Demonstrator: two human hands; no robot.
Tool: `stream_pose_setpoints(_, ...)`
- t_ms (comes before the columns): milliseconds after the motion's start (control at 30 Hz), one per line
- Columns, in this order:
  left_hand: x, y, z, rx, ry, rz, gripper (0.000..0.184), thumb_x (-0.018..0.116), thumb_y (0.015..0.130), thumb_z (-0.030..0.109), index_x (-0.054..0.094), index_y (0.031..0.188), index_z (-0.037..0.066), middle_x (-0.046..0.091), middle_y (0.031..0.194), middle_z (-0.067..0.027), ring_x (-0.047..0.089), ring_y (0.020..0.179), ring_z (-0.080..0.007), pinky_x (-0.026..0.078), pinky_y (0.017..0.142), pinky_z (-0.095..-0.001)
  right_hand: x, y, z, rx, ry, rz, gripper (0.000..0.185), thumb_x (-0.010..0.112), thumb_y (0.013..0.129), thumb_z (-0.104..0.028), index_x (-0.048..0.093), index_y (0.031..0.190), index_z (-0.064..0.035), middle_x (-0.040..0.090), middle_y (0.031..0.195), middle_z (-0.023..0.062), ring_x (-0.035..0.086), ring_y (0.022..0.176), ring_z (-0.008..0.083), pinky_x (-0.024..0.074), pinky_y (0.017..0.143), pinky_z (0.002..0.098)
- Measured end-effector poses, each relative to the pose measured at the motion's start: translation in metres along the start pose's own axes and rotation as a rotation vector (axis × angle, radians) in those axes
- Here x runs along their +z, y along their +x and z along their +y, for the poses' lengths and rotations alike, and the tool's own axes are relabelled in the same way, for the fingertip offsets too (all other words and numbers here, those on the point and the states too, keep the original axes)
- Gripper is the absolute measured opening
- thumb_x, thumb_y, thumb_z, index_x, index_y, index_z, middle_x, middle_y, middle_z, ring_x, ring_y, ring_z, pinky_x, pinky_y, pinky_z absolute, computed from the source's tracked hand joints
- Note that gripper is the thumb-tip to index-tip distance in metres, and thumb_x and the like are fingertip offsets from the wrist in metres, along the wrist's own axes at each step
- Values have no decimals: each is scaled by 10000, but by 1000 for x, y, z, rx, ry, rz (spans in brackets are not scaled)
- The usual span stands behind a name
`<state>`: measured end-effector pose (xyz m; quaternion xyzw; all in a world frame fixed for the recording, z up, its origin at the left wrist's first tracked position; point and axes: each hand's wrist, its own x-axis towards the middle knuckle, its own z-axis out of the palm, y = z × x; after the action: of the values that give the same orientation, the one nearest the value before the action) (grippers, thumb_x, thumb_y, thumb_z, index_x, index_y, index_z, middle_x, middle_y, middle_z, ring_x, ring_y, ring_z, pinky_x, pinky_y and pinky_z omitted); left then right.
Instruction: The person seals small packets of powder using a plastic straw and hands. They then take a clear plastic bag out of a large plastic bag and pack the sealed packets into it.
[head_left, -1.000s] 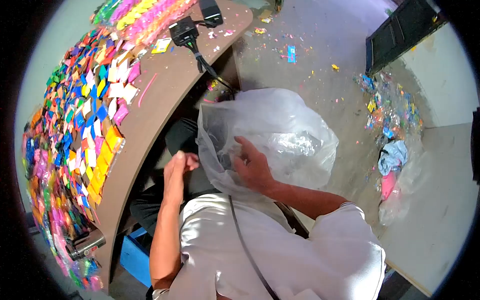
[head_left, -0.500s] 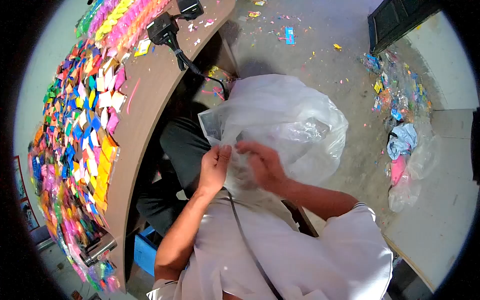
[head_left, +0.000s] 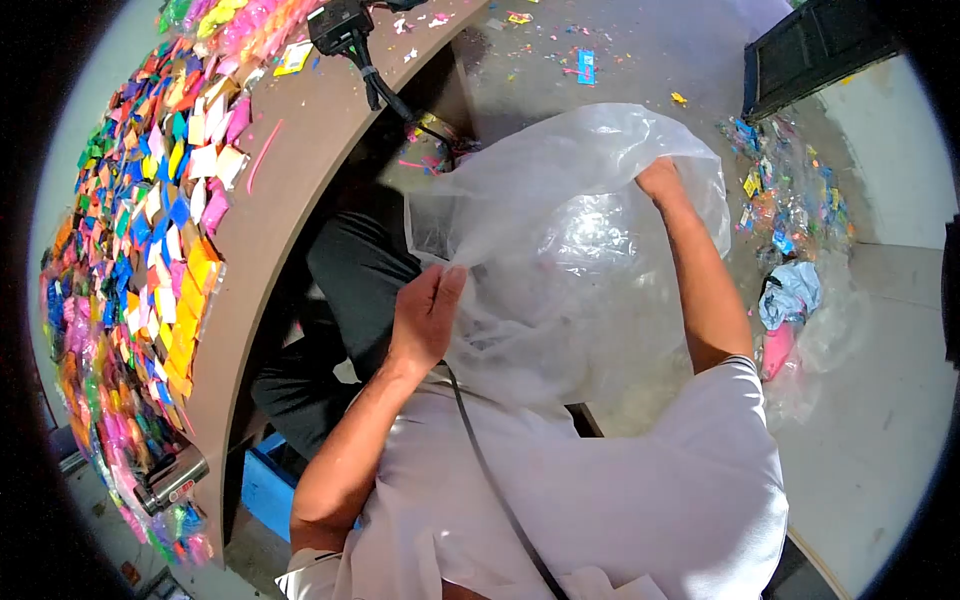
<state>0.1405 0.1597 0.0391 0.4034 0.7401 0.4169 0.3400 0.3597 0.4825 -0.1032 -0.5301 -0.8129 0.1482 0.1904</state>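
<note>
A large, clear plastic bag [head_left: 560, 330] spreads over my lap and out in front of me. My left hand [head_left: 430, 310] pinches its near left edge between thumb and fingers. At the far right of the bag, my right hand [head_left: 658, 180] is closed at the bag's upper part, the fingertips partly hidden by the film. Between the two hands the film hangs loose and wrinkled, with a bright glare in the middle. Whether anything lies inside the bag, I cannot make out.
On my left a curved brown table [head_left: 300, 190] carries many colourful small packets [head_left: 160, 210] and a metal cylinder [head_left: 172, 480]. A black plug with cable [head_left: 340, 28] lies at its edge. Plastic scraps [head_left: 790, 200] litter the floor at right. A blue box [head_left: 268, 490] stands below.
My right hand has moved from beside my left hand out to the far right, and the bag is spread wider. My left hand keeps its pinch. The view has shifted slightly.
</note>
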Motion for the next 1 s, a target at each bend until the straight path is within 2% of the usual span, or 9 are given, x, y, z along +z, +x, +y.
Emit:
stream_pose_setpoints(33,0,0,0,-2,-4,4,397,489,956,312,444,724,-7,345,601,-25,316,612,-87,326,516,-278,2,2,8,-4,-2,-2,394,463,827,-340,661,1020,-60,633,1031,197,590,999,366,455,872,436)
stream_pose_setpoints(100,-2,1,-2,60,34,-14,409,477,961,322,435,717,-4,338,604,-26,310,612,-94,320,516,-279,16,10,31,24,-72,-368,421,445,838,-356,647,1027,-39,605,1082,226,577,1033,362,452,883,430)
stream_pose_setpoints(500,0,20,2,61,-64,36,409,464,968,318,444,710,1,344,604,5,315,611,-77,314,519,-269,96,-51,92,454,-116,-555,425,543,771,-303,604,1082,-20,574,1160,214,528,1113,352,417,944,368)
stream_pose_setpoints(567,4,21,5,40,-99,24,407,464,968,315,446,707,3,345,606,13,315,611,-73,313,518,-268,105,-54,107,427,-62,-605,434,561,759,-293,597,1092,-17,568,1174,212,520,1127,350,410,955,356)
stream_pose_setpoints(600,5,22,6,16,-131,18,406,465,968,313,448,705,5,345,607,20,316,611,-70,312,518,-267,119,-55,125,270,31,-658,473,599,708,-287,609,992,91,606,1086,255,563,1066,369,444,912,375)
stream_pose_setpoints(667,6,22,6,16,-130,15,404,466,968,313,451,705,7,347,608,21,318,612,-68,313,518,-266,154,-56,149,143,111,-638,469,614,711,-311,620,1004,56,610,1080,241,572,1062,342,448,904,374)
stream_pose_setpoints(800,8,21,3,-8,-160,-5,403,467,967,314,456,709,5,352,610,22,324,617,-65,316,518,-266,95,-58,52,-87,-47,-746,464,670,709,-393,648,992,-26,627,1037,205,585,1060,260,448,894,362)
stream_pose_setpoints(867,9,20,5,-5,-131,-2,401,466,968,313,459,712,4,356,613,21,325,620,-66,319,521,-265,79,-67,16,306,190,-877,621,695,705,-469,602,1100,0,601,1110,217,564,1088,288,431,930,366)
stream_pose_setpoints(1000,8,17,4,9,-105,24,395,465,968,306,462,717,1,365,623,20,326,632,-70,327,531,-257,63,-102,-46,225,110,-806,807,657,758,-497,376,1331,-2,510,1235,259,507,1143,370,415,961,391)
